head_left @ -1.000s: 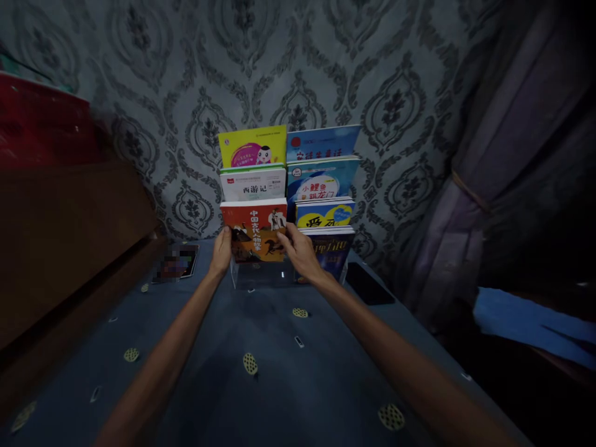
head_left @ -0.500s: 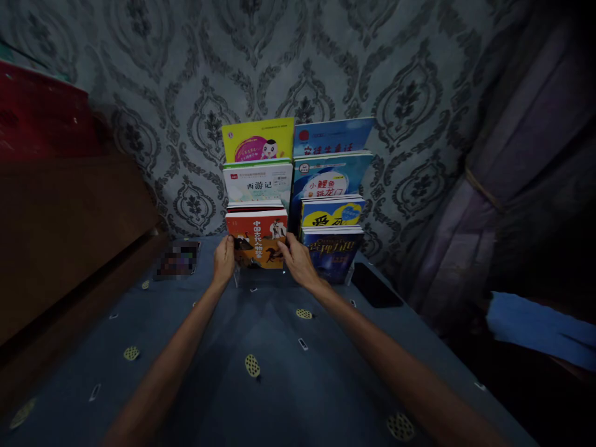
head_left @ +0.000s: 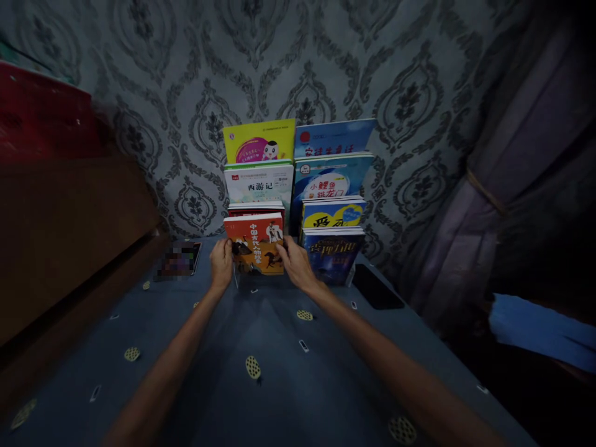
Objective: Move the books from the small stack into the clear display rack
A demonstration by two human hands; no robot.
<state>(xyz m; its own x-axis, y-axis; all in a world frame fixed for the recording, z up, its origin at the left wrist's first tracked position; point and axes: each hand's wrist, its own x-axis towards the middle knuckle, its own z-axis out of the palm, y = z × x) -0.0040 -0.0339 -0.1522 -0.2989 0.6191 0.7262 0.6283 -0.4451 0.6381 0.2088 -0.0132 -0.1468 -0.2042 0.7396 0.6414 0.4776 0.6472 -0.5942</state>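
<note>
My left hand (head_left: 221,263) and my right hand (head_left: 297,263) grip an orange book (head_left: 257,246) by its left and right edges. The book leans slightly to the left, at the front of the left column of a book stand. Behind it rise a red book (head_left: 254,212), a white book (head_left: 261,184) and a yellow book (head_left: 258,141). In the right column, a dark blue book (head_left: 333,256) stands beside my right hand. Above that are a yellow-and-blue book (head_left: 331,214) and two blue books (head_left: 333,177). My fingertips behind the orange book are hidden.
A dark flat object (head_left: 376,287) lies right of the stand on the blue patterned cloth (head_left: 209,385). To the left are a blurred-out flat item (head_left: 179,261), brown furniture (head_left: 69,230) and a red bag (head_left: 44,118). A tied curtain (head_left: 488,192) hangs at the right.
The orange book has shifted a little left and down and tilted, with both hands moving along. More of the red book behind it shows.
</note>
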